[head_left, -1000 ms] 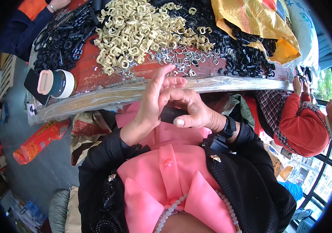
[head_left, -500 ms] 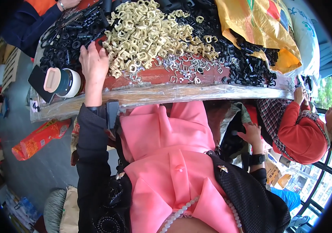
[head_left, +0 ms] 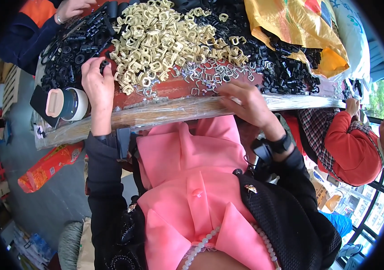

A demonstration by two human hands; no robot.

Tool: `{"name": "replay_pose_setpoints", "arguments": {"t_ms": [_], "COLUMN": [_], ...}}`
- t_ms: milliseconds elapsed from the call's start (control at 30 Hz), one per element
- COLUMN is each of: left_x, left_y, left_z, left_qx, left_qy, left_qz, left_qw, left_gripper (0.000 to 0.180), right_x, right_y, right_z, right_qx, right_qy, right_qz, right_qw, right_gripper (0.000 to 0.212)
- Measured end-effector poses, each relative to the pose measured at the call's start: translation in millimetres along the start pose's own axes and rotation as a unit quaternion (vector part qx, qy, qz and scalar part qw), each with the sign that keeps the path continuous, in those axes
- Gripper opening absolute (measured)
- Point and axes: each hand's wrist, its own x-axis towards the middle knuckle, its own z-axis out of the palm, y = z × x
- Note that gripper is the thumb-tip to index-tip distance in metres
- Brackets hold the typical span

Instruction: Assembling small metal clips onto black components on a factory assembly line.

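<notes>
My left hand [head_left: 98, 85] is over the left part of the table, its thumb and fingers closed on a small black ring-shaped part [head_left: 104, 65]. Just right of it spreads a large heap of cream plastic clips [head_left: 156, 42]. Black rings and fittings [head_left: 68, 58] lie beyond and to the left of that hand. At the table's front edge, my right hand [head_left: 248, 102] has its fingers stretched out and thumb apart, with nothing visible in it. Its fingertips are close to scattered U-shaped metal clips [head_left: 214, 74].
A lidded cup [head_left: 76, 104] stands at the table's left corner. Black parts [head_left: 282, 67] spill from a yellow woven sack [head_left: 297, 24] at right. Plastic film covers the wooden table edge [head_left: 156, 113]. One person's hand [head_left: 73, 8] is at far left; a person in red [head_left: 351, 148] sits right.
My right hand has risen from below the table at right to the front edge by the metal clips. My left hand has drawn slightly nearer, now with a black ring-shaped part in its fingers.
</notes>
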Motion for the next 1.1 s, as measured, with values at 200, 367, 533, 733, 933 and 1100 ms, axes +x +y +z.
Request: {"name": "replay_pose_setpoints", "arguments": {"t_ms": [200, 367, 533, 733, 933, 1100], "left_x": [-20.0, -40.3, -53.2, -60.5, -66.7, -75.1], "left_y": [49.7, 69.7, 64.9, 64.8, 58.2, 48.2], "left_z": [-27.2, -37.6, -31.4, -34.3, -46.2, -46.6], "left_qx": [-0.502, -0.677, -0.752, -0.744, -0.759, -0.782], "left_qy": [-0.12, -0.2, -0.273, -0.221, -0.204, -0.217], "left_qz": [-0.196, -0.29, -0.307, -0.381, -0.374, -0.365], "left_qw": [0.834, 0.647, 0.516, 0.503, 0.492, 0.456], "left_gripper": [0.015, 0.024, 0.035, 0.038, 0.036, 0.033], "right_x": [57.7, 74.3, 78.1, 80.9, 85.3, 97.5], "right_y": [2.7, 9.3, 7.0, 0.6, -18.2, -29.2], "right_z": [46.9, 69.1, 72.4, 66.2, 69.0, 87.1], "right_qx": [-0.02, -0.143, -0.188, -0.187, -0.117, -0.115], "right_qy": [0.049, 0.041, 0.014, -0.013, -0.015, -0.05], "right_qz": [-0.075, -0.059, -0.027, -0.015, -0.095, -0.181], "right_qw": [0.996, 0.987, 0.982, 0.982, 0.988, 0.975], "right_gripper": [0.014, 0.007, 0.008, 0.008, 0.005, 0.006]}}
